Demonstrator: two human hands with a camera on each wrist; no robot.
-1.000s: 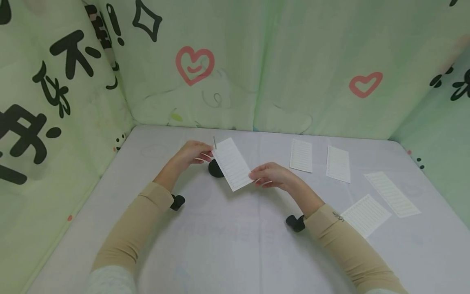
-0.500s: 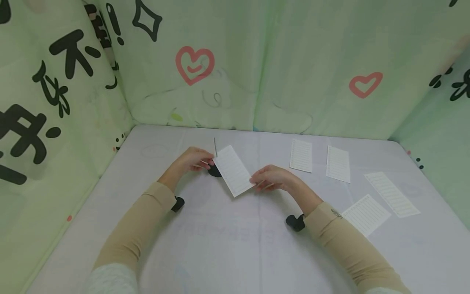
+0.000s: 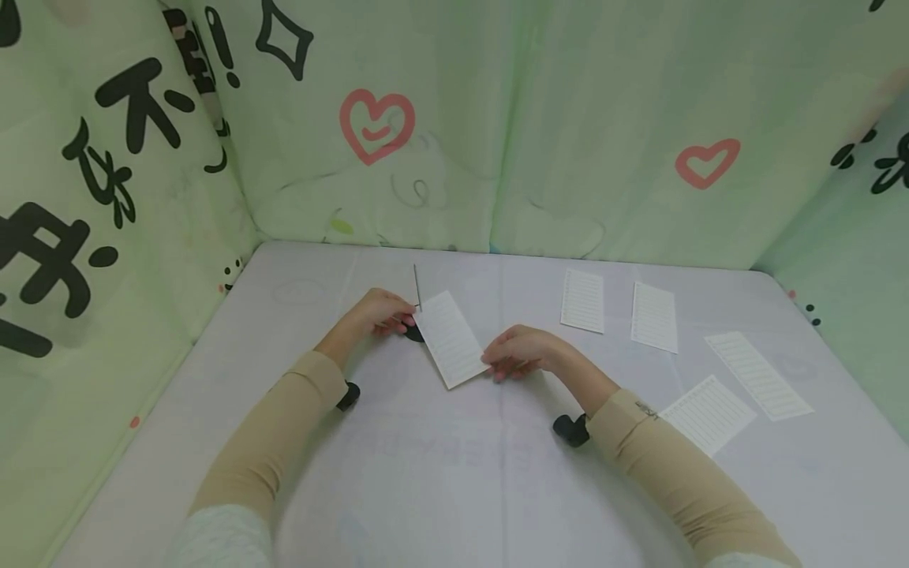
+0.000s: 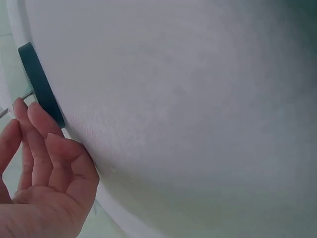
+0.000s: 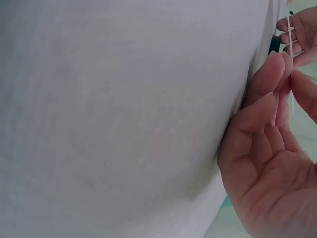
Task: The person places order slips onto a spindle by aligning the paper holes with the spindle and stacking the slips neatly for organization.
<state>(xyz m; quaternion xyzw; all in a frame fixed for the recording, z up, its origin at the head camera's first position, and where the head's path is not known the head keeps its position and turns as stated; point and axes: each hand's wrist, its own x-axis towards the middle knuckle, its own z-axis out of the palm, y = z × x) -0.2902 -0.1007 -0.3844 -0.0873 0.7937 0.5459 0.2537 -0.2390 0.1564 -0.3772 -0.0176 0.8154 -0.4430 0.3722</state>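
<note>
White lined slip (image 3: 452, 339) sits low over the table (image 3: 440, 473) above a black round base (image 3: 413, 334) with a thin upright spike (image 3: 416, 285), left hand (image 3: 378, 312) pinching its far end, right hand (image 3: 521, 353) pinching the near corner, four more slips (image 3: 653, 316) lying well apart to the right.
</note>
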